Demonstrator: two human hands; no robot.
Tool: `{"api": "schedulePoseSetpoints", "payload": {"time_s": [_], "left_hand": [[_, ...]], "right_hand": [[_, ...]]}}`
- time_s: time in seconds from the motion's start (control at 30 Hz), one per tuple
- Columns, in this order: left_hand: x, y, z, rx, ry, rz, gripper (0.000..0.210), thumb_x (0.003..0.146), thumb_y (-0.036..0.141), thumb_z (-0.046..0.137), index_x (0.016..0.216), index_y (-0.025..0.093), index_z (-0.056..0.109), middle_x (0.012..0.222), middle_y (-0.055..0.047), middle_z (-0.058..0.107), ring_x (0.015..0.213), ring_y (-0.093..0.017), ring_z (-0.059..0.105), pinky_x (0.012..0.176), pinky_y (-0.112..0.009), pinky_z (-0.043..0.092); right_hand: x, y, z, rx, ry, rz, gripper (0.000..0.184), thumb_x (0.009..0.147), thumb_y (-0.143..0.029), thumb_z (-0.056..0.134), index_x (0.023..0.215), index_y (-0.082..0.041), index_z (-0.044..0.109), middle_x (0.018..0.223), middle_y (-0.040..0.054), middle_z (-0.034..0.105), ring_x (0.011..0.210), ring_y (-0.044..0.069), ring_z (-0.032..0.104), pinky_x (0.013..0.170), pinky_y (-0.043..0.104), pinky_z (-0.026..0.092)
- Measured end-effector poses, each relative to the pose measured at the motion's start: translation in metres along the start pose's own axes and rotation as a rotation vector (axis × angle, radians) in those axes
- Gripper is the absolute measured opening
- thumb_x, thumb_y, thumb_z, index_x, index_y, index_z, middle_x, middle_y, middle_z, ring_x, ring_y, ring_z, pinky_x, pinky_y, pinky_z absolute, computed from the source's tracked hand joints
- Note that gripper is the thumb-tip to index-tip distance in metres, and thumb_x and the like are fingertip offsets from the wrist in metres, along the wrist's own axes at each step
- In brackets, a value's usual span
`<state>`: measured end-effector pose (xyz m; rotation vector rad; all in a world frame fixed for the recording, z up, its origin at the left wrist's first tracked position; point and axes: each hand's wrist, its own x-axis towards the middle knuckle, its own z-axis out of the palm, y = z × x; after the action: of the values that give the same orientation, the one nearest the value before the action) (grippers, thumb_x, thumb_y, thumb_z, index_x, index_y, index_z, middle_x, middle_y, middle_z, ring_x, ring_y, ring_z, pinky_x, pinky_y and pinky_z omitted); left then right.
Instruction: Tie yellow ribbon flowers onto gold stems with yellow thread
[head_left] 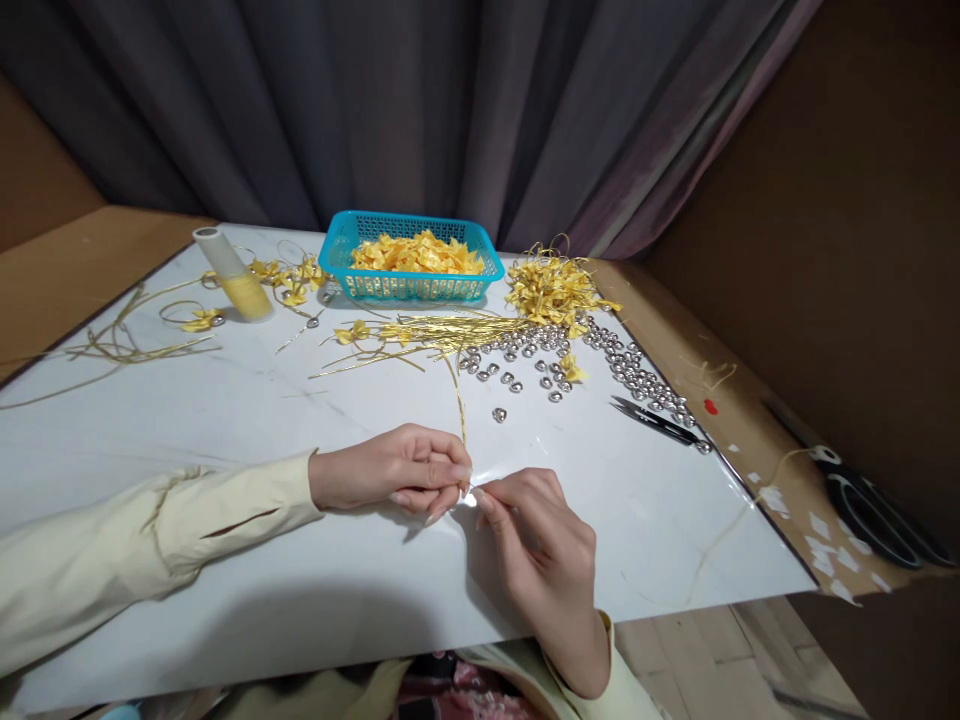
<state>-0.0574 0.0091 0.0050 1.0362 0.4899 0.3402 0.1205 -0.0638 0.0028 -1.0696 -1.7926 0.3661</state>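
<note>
My left hand [401, 468] is closed in a pinch on a thin gold cord [460, 405], which rises from its fingertips toward the far side of the table. Close beside it, the thumb and forefinger of my right hand [544, 540] are pinched on a short end of the cord. The fingertips cover whatever lies between the two hands. Just beyond them rests a single silver bead [499, 414]. More silver beads [637, 375] are scattered farther back and to the right. Gold cords [465, 328] lie in a bundle behind my hands.
A blue basket [412, 292] of yellow ribbon bows stands at the back, with a heap of yellow bows on cords [555, 290] beside it. A yellow thread spool [246, 295] stands left. Thread snips [656, 420] and black scissors [874, 515] lie right.
</note>
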Motion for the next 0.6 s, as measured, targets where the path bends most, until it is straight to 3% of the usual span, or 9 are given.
{"api": "schedulePoseSetpoints", "payload": {"time_s": [0.6], "left_hand": [[0.0003, 0.0004, 0.0002, -0.011, -0.01, 0.005, 0.029, 0.088, 0.04, 0.061, 0.083, 0.013, 0.054, 0.057, 0.003, 0.055, 0.038, -0.002, 0.022, 0.039, -0.019, 0.014]], "right_hand": [[0.0013, -0.0003, 0.0, -0.025, 0.013, -0.009, 0.019, 0.087, -0.004, 0.052, 0.076, -0.018, 0.058, 0.061, -0.0007, 0.058, 0.057, 0.013, 0.051, 0.059, 0.03, 0.042]]}}
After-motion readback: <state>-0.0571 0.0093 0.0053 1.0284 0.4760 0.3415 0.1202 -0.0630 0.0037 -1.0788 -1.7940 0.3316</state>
